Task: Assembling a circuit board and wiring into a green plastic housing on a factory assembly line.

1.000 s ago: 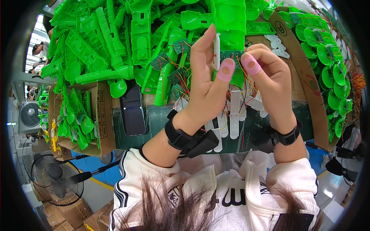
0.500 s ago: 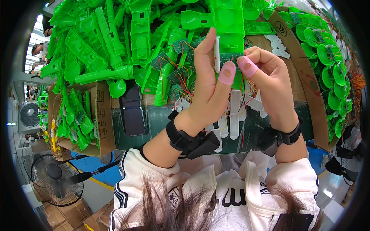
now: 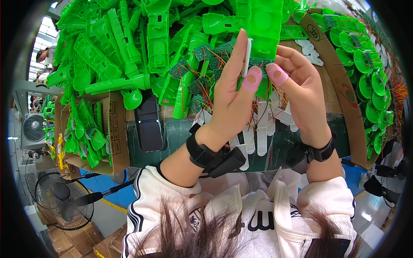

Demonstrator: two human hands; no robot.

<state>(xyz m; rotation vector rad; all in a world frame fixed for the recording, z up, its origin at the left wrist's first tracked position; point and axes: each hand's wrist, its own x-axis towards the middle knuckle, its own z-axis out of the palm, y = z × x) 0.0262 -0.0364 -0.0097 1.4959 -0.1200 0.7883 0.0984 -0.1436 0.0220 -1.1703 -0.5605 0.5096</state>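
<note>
Between my two hands is a bright green plastic housing (image 3: 264,32), its long body pointing away from me. A small green circuit board (image 3: 259,62) sits at its near end, under my thumb tips. My left hand (image 3: 234,92) is closed on the housing's left side, index finger stretched upward, with a white plastic strip (image 3: 247,58) standing beside that finger. My right hand (image 3: 303,86) pinches the right side, its other fingers curled behind. Both thumbs wear pink finger cots with holes. Below hang white strips (image 3: 261,129) with thin red and black wires.
A heap of green plastic housings (image 3: 112,47) covers the table's far left, with wired circuit boards (image 3: 200,86) nearby. A black phone (image 3: 149,124) lies left. Cardboard boxes of green parts stand at left (image 3: 116,129) and right (image 3: 344,94). White pieces (image 3: 309,51) lie far right.
The green housing and the white strip have shifted slightly to the right, with my left fingers following. My right fingers have spread a little behind the housing; both thumbs stay at the circuit board.
</note>
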